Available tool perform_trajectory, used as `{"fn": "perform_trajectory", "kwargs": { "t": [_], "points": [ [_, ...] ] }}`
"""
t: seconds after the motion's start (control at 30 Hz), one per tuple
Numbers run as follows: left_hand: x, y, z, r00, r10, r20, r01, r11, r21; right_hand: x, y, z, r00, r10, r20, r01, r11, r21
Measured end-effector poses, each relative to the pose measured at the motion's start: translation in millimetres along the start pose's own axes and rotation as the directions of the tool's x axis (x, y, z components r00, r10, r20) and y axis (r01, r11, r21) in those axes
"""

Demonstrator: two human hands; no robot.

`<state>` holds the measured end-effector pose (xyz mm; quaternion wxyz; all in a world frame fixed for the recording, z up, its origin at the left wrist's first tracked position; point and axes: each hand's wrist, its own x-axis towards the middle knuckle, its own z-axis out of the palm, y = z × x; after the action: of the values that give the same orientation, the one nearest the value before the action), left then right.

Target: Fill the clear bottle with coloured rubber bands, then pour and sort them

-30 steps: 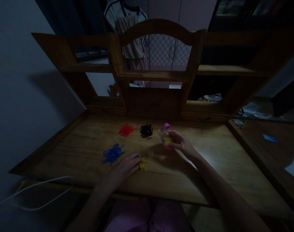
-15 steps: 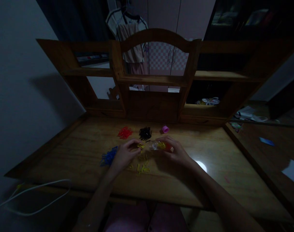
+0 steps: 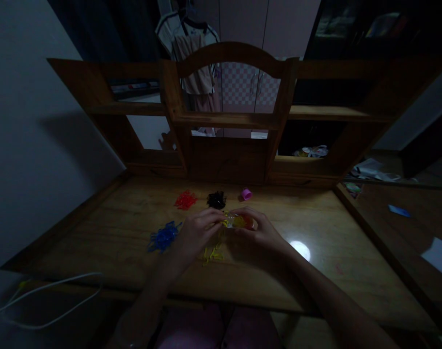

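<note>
Right hand [image 3: 262, 230]: grip closed around a clear bottle [image 3: 241, 222], thumb on the near side and fingers on the far side. The bottle is tipped on its side, mouth toward 9 o'clock, reddish base toward 3 o'clock, with yellow contents visible through the wall. Contact between bottle and bench cannot be confirmed.

Left hand [image 3: 199, 229]: positioned at the bottle's 9 o'clock side. Grip pinched, thumb and fingers together on small yellow strips [image 3: 225, 223] at the bottle mouth. Whether any strip is past the rim cannot be told; the fingers partly hide it.

Positions on the wooden bench [image 3: 119, 218], taken from the bottle: a pink cap [image 3: 246, 194] lies at 12 o'clock, off the bottle. A black pile [image 3: 216, 199] sits between 10 and 11 o'clock, a red pile [image 3: 185, 199] near 10 o'clock, just beside the black one and apart from it. A blue pile [image 3: 165, 236] lies near 9 o'clock, beyond the left hand. Loose yellow pieces [image 3: 213, 253] are scattered between 7 and 8 o'clock, near the left hand.

A wooden shelf unit [image 3: 224, 119] stands along the 12 o'clock edge. A white cord [image 3: 71, 277] hangs by the near-left corner, toward 8 o'clock. Lighting is dim.
</note>
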<state>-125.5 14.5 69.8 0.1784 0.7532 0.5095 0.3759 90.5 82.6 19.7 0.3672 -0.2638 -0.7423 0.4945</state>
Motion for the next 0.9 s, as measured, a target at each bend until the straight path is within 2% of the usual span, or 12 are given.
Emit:
{"fn": "perform_trajectory", "kwargs": {
  "t": [0.17,0.3,0.4,0.53,0.6,0.9],
  "points": [
    [5,0,-14.4,0.983,0.030,0.181,-0.035,0.999,0.023,-1,1,1,0.998,0.061,0.017,-0.062,0.995,0.077],
    [4,-5,-19.7,0.975,0.077,0.210,-0.081,0.997,0.013,0,2,0,0.997,0.076,0.011,-0.077,0.992,0.097],
    [6,-3,-19.7,0.977,0.071,0.202,-0.076,0.997,0.014,1,3,-1,0.998,0.056,0.006,-0.056,0.995,0.079],
    [11,4,-17.0,0.991,-0.029,0.134,0.018,0.997,0.081,2,3,0,0.996,0.077,0.033,-0.081,0.988,0.129],
    [12,7,-15.8,0.993,-0.041,0.114,0.029,0.993,0.111,1,1,2,0.994,0.097,0.056,-0.105,0.980,0.167],
    [16,15,-19.7,0.994,0.110,-0.015,-0.108,0.991,0.079,-1,1,5,0.991,0.115,0.063,-0.128,0.952,0.278]
  ]
}}
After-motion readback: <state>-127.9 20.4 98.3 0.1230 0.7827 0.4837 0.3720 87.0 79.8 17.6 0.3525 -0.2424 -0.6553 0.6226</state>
